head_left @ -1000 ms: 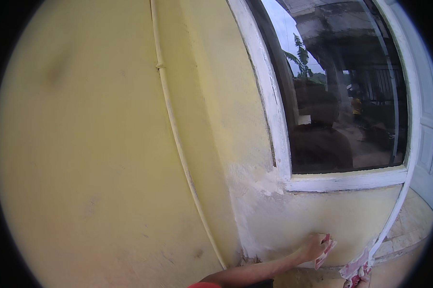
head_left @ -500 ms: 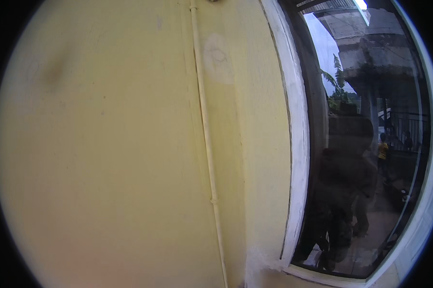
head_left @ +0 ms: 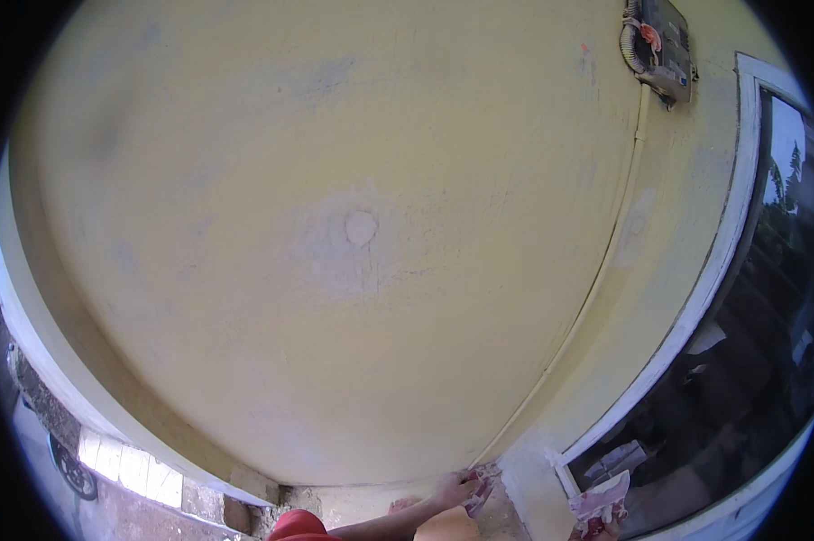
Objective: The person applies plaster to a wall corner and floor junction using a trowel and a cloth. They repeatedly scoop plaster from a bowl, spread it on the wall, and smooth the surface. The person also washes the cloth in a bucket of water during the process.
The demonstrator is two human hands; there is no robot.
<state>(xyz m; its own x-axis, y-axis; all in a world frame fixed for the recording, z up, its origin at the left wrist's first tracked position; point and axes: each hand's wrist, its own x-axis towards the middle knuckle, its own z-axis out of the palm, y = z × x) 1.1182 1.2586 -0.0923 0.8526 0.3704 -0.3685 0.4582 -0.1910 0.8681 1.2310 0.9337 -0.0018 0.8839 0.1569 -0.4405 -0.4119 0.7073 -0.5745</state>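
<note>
At the lower edge, my left forearm comes out of a red sleeve [head_left: 298,525] and reaches right. My left hand [head_left: 456,493] is low by the wall's foot, next to the bottom of a thin pipe. Its fingers look closed around something whitish and pink-smeared that I cannot make out. Farther right, below the window's corner, my right hand [head_left: 605,525] is partly cut off by the picture's edge. It grips a flat, pinkish-white smeared piece [head_left: 602,498], whose kind I cannot tell.
A yellow wall [head_left: 244,270] with a round pale patch [head_left: 362,227] fills the middle. The thin pipe [head_left: 596,288] runs up to a meter box [head_left: 664,45]. A white-framed dark window [head_left: 749,361] stands right. A wheel [head_left: 71,467] shows at lower left.
The view has swung left and down and takes in more wall. The meter box, the wall's foot and both my hands have come into view; the window now sits farther right.
</note>
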